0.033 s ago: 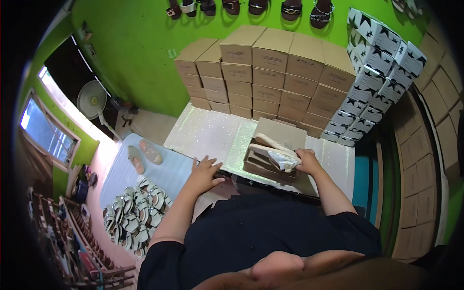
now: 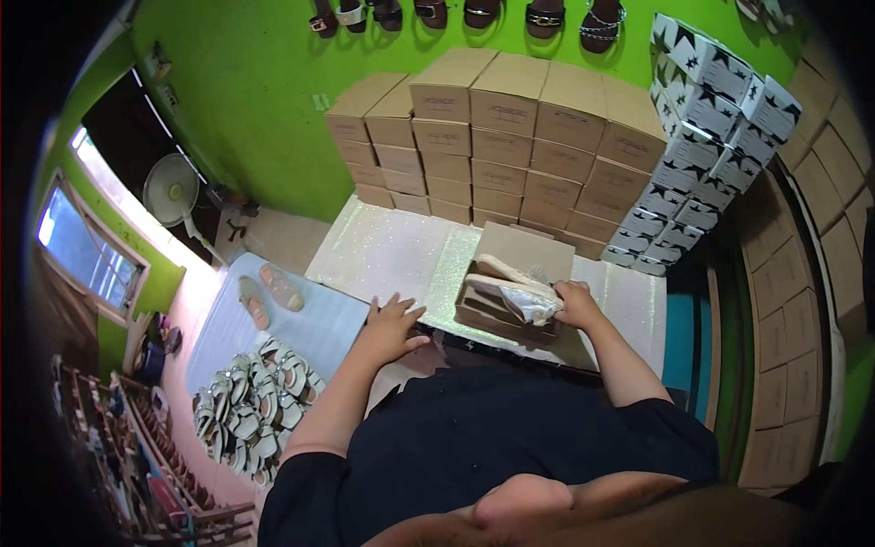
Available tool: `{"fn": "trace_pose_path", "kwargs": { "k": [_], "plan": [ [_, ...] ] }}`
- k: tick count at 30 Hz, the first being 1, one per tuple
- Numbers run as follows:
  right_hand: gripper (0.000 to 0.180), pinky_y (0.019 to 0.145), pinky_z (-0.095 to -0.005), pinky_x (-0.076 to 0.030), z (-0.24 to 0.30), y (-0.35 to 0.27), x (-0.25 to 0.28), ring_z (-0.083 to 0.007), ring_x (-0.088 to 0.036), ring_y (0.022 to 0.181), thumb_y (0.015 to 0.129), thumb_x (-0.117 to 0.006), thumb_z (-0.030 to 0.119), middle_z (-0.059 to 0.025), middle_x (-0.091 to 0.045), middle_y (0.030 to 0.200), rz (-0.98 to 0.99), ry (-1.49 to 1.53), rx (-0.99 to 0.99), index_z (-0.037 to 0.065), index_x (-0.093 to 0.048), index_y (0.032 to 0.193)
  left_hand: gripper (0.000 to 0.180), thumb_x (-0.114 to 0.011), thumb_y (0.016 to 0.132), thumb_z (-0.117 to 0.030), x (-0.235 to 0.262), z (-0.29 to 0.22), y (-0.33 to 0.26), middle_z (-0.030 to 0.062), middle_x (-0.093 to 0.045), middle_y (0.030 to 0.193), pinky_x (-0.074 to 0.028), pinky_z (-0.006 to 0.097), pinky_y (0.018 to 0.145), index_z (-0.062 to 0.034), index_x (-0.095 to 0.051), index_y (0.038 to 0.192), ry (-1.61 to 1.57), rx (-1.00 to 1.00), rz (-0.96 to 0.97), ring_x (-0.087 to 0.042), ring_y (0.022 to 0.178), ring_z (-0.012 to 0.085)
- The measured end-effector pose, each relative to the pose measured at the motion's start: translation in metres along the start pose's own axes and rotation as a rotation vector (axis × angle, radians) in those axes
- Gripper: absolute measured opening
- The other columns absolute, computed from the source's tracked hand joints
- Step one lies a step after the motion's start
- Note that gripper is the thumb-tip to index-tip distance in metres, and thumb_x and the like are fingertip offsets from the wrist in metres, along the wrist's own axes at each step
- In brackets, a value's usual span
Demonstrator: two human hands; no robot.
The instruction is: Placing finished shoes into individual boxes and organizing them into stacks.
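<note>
On the glittery white table (image 2: pixel 392 242) stands an open brown shoebox (image 2: pixel 488 314), its lid side raised behind it. A pair of pale-soled sandals (image 2: pixel 497 271), partly covered in clear and whitish wrapping (image 2: pixel 530 304), lies over the box, tilted. My right hand (image 2: pixel 577 304) is closed around the right-hand end of the pair; its fingertips are partly hidden. With fingers spread and nothing in them, my left hand (image 2: pixel 392 330) rests at the table's front edge, to the left of the box.
Brown shoeboxes (image 2: pixel 506 114) are stacked along the back, beside star-patterned white boxes (image 2: pixel 679 173). Left of the table, a light blue mat (image 2: pixel 328 305) holds two loose sandals (image 2: pixel 281 287) and a heap of pale green sandals (image 2: pixel 251 401). A fan (image 2: pixel 171 189) stands farther left.
</note>
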State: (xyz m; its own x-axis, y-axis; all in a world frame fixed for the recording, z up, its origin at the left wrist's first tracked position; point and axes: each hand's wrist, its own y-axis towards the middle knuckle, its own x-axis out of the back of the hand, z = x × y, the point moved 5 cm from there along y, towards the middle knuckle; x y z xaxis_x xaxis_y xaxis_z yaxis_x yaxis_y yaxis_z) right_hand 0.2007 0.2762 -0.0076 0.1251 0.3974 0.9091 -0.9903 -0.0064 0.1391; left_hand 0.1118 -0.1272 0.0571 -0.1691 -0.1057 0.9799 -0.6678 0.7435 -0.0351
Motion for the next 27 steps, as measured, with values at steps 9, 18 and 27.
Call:
{"fn": "trace_pose_path", "kwargs": {
  "k": [9,18,27],
  "plan": [
    [0.034,0.085,-0.0482,-0.042,-0.003,0.034,-0.041,-0.0329,-0.062,0.097,0.065,-0.075,0.019,-0.0117,-0.067,0.092,0.204,-0.111,0.056,0.011,-0.06,0.095,0.088,-0.063,0.087,-0.058,-0.106,-0.04,0.092,0.0126,-0.025,0.162,-0.022,0.061,0.117,-0.0186,-0.027,0.156,0.0,0.069,0.326,-0.024,0.148,0.037],
    [0.023,0.09,-0.0499,-0.04,-0.014,0.014,-0.093,-0.0302,-0.059,0.11,0.086,-0.055,0.015,-0.0118,-0.063,0.112,0.192,-0.399,-0.055,0.011,-0.06,0.108,0.088,-0.068,0.085,-0.053,-0.115,-0.04,0.09,0.0134,-0.029,0.16,-0.033,0.058,0.112,-0.0165,-0.028,0.155,0.017,0.107,0.29,-0.032,0.145,0.036],
    [0.056,0.102,-0.0505,-0.037,0.006,0.023,-0.057,-0.0326,-0.055,0.119,0.075,-0.073,0.027,-0.0153,-0.06,0.124,0.478,-0.287,-0.19,0.007,-0.057,0.125,0.082,-0.072,0.083,-0.047,-0.122,-0.015,0.104,0.0181,-0.038,0.154,-0.04,0.05,0.108,-0.0136,-0.039,0.15,-0.09,-0.008,0.187,-0.043,0.136,0.0413]
  ]
}}
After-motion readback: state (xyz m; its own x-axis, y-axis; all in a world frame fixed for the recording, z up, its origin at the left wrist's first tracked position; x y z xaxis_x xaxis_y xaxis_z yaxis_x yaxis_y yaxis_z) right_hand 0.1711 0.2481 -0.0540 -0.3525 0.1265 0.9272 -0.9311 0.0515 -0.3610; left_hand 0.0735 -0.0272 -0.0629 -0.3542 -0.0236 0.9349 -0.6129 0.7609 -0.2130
